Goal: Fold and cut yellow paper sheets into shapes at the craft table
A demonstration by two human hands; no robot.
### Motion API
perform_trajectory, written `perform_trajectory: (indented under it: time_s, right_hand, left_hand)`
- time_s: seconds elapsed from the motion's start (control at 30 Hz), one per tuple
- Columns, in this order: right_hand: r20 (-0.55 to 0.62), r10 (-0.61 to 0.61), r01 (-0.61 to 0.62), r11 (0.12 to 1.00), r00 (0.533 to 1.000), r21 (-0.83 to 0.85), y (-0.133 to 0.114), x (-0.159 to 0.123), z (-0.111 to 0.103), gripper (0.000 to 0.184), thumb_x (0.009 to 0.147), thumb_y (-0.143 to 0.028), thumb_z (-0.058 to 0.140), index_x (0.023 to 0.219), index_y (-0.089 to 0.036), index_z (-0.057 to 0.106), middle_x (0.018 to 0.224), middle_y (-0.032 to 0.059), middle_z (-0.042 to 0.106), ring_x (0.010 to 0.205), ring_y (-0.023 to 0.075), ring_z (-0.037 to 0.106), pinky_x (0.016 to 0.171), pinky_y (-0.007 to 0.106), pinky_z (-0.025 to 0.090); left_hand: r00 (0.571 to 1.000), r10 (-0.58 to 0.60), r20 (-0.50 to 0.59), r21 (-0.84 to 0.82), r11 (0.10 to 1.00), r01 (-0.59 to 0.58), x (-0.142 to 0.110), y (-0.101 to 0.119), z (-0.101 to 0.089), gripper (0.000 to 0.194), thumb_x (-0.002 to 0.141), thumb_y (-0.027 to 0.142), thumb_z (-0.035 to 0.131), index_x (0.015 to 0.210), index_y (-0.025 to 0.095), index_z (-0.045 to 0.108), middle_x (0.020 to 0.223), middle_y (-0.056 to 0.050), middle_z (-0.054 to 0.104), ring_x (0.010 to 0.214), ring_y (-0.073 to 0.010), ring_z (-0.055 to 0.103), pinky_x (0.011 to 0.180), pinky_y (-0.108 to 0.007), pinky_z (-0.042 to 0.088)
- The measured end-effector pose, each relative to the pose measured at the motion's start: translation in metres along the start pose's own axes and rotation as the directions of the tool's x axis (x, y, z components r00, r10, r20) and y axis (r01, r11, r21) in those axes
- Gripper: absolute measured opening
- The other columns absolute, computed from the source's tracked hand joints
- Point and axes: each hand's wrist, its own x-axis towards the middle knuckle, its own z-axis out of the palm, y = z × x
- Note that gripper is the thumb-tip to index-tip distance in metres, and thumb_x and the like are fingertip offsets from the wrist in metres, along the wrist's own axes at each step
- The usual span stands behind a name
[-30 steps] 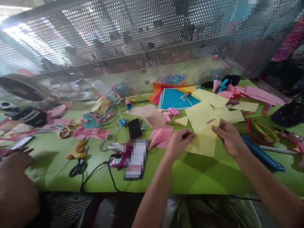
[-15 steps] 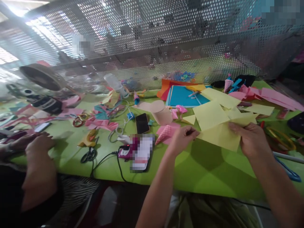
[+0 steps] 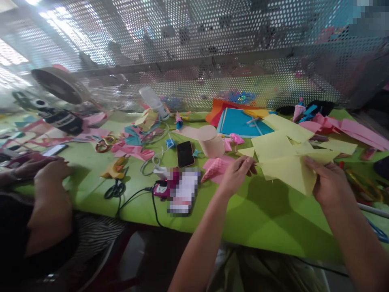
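Observation:
My right hand (image 3: 332, 182) pinches a sheet of yellow paper (image 3: 299, 174) by its right side, thumb on top. The sheet is tilted above the green table, with a shadow under it. At its left corner, the fingers of my left hand (image 3: 238, 172) are pinched together; the corner meets the fingertips. More yellow sheets (image 3: 270, 146) lie right behind it and partly overlap it in view. Beside my left hand are a pink textured paper cone (image 3: 212, 169) on pink paper and a pale upright cylinder (image 3: 212, 142).
Two phones (image 3: 185, 154) (image 3: 185, 192), scissors (image 3: 114, 190) and cables lie left of my arms. Blue sheets (image 3: 243, 121) lie at the back before a perforated metal screen (image 3: 188, 73). A co-worker's hand (image 3: 51, 170) rests at far left. Blue-handled tool (image 3: 378, 231) at right edge.
My right hand has moved slightly right with the yellow sheet, which now hangs more tilted. My left fingers have risen a little. The whole view has shifted slightly.

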Motion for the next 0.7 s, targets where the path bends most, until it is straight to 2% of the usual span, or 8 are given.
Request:
perform_trajectory:
  time_s: [0.13,0.3,0.5,0.6,0.7]
  right_hand:
    - [-0.012,0.064,-0.064,0.998,0.998,-0.009,-0.0003,-0.0011,0.0033,0.049,0.057,-0.017,0.092,0.104,-0.015,0.081,0.097,0.0066,0.082,0.079,0.0201,0.077,0.071,0.026,0.066]
    - [-0.017,0.101,-0.102,0.994,0.995,-0.044,0.0032,-0.0004,0.0026,0.046,0.059,-0.016,0.089,0.104,-0.011,0.080,0.101,0.0121,0.082,0.076,0.0196,0.076,0.071,0.025,0.065]
    - [-0.019,0.064,-0.065,0.996,0.998,-0.064,0.0057,-0.0007,0.0009,0.037,0.060,-0.016,0.089,0.096,-0.012,0.080,0.089,0.0086,0.081,0.075,0.0190,0.075,0.074,0.025,0.065]
    - [-0.001,0.028,-0.028,0.997,1.000,-0.068,0.0054,-0.0029,0.0034,0.041,0.058,-0.017,0.092,0.097,-0.013,0.080,0.094,0.0079,0.082,0.077,0.0181,0.075,0.074,0.024,0.065]
    - [0.022,-0.074,0.076,0.993,0.997,-0.086,0.0061,-0.0060,0.0053,0.045,0.057,-0.020,0.095,0.099,-0.014,0.081,0.099,0.0072,0.082,0.080,0.0181,0.076,0.077,0.025,0.064]
  left_hand:
    - [0.998,0.015,0.055,-0.009,1.000,-0.014,-0.0011,0.0026,0.0027,0.035,0.096,0.050,0.062,0.093,0.015,0.066,0.087,-0.006,0.070,0.078,-0.0139,0.062,0.072,-0.026,0.047]
    - [1.000,-0.022,0.012,-0.093,0.995,0.023,0.0001,0.0021,0.0040,0.025,0.091,0.038,0.065,0.082,0.015,0.062,0.075,-0.002,0.064,0.070,-0.0113,0.058,0.068,-0.024,0.044]
    - [0.998,-0.061,0.006,-0.139,0.988,0.061,0.0012,-0.0017,0.0033,0.025,0.089,0.035,0.065,0.075,0.016,0.058,0.076,-0.001,0.062,0.064,-0.0084,0.052,0.063,-0.023,0.040]
    - [0.997,-0.072,0.010,-0.084,0.994,0.073,0.0008,-0.0007,0.0020,0.023,0.090,0.032,0.061,0.074,0.016,0.056,0.074,0.000,0.061,0.065,-0.0096,0.053,0.064,-0.024,0.041]
    - [0.999,-0.011,-0.044,0.128,0.992,0.016,-0.0003,0.0025,0.0013,0.021,0.094,0.031,0.059,0.079,0.017,0.060,0.077,-0.002,0.064,0.071,-0.0131,0.057,0.067,-0.025,0.043]
